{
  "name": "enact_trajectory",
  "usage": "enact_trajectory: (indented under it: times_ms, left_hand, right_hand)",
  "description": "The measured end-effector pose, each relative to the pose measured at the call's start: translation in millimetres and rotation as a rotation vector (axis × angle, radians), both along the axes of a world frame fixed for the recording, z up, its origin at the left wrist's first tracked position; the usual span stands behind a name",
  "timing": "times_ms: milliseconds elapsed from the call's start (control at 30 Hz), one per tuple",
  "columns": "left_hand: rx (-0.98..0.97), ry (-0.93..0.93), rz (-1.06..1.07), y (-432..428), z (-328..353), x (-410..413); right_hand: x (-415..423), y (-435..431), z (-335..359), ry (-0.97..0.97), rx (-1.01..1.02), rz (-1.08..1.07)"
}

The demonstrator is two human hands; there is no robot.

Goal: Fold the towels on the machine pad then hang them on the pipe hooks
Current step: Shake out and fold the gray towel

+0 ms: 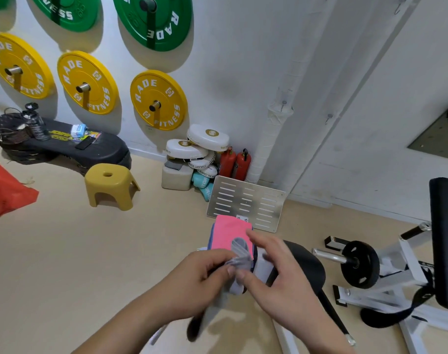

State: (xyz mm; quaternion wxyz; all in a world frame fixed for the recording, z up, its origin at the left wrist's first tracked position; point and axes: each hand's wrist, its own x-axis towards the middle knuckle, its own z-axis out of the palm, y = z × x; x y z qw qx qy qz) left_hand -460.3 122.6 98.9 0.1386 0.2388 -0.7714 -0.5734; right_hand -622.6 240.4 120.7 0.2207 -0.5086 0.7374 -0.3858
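The left grip [205, 274] and right grip [281, 272] are bare, with short nails [231, 271], on bare forearms [141, 320].

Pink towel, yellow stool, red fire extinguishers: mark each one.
pink towel [229, 232]: head view, middle of its pink top face.
yellow stool [121, 175]: head view, seat, right of the hole.
red fire extinguishers [242, 167]: head view, body of the right-hand one.

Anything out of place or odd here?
A slotted metal plate leans loose against the wall on the floor, and white strike pads are heaped crookedly beside it. The pink towel lies folded, with the left hand pinching a grey loop. Nothing odd there.
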Motion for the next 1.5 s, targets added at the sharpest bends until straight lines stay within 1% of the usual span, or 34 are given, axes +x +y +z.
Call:
enact_trajectory:
  times_ms: [67, 167, 267, 333, 400, 433, 500, 567, 633, 667, 733, 800, 833, 867, 933, 1000, 1067, 1200, 1300, 1433, 1500]
  left_hand:
    - [-0.057, -0.006, -0.099, -1, 10, -1]
    - [-0.059, 0.028, -0.066, -1, 18, -7]
    - [-0.079, -0.022, -0.006, 0, 8, -10]
    - [-0.128, -0.132, -0.052, 2, -3, -11]
    - [-0.123, -0.23, -0.153, 4, -16, -12]
    - [-0.108, -0.266, -0.168, 3, -24, -13]
    - [-0.101, -0.331, -0.14, -1, -36, -16]
    - [-0.056, -0.366, -0.093, -7, -44, -21]
    - [0.104, -0.318, 0.014, -13, -44, -27]
    - [0.196, -0.275, 0.089, -17, -42, -29]
    - [0.376, -0.181, 0.236, -24, -39, -35]
    - [0.519, -0.095, 0.373, -25, -43, -42]
    - [0.537, -0.077, 0.443, -24, -47, -46]
    - [0.504, -0.084, 0.508, -22, -51, -49]
    - [0.351, -0.148, 0.627, -22, -58, -55]
    - [0.192, -0.233, 0.719, -26, -65, -56]
    - [0.115, -0.292, 0.774, -37, -73, -54]
    - [0.123, -0.322, 0.88, -73, -81, -35]
    - [0.147, -0.357, 0.89, -110, -86, -17]
    - [0.183, -0.274, 0.839, -163, -87, -7]
    - [0.21, -0.192, 0.781, -191, -86, 0]
  right_hand:
    - [-11, -2, 4, 0.057, 0.037, 0.117]
    - [-18, -6, 10, 0.137, 0.062, 0.162]
    - [-24, -5, 9, 0.313, 0.064, 0.089]
    - [-28, -2, 11, 0.325, 0.077, 0.018]
    - [-36, -1, 18, 0.296, 0.076, -0.076]
    - [-43, -1, 22, 0.308, 0.072, -0.129]
    - [-67, 1, 21, 0.347, 0.098, -0.221]
    - [-96, 6, 7, 0.388, 0.19, -0.273]
    - [-127, 16, -14, 0.33, 0.283, -0.334]
    - [-139, 23, -25, 0.244, 0.299, -0.384]
    - [-156, 33, -42, 0.043, 0.281, -0.494]
    - [-162, 37, -54, -0.05, 0.254, -0.549]
    - [-162, 36, -59, -0.073, 0.238, -0.551]
    - [-162, 32, -63, -0.1, 0.213, -0.55]
    - [-160, 19, -70, -0.175, 0.177, -0.555]
    - [-155, 0, -76, -0.304, 0.189, -0.551]
    - [-148, -21, -86, -0.387, 0.219, -0.503]
    - [-125, -67, -94, -0.407, 0.192, -0.458]
    - [-95, -104, -99, -0.398, 0.173, -0.397]
    - [-33, -173, -105, -0.397, 0.268, -0.268]
    - [5, -212, -100, -0.47, 0.274, -0.21]
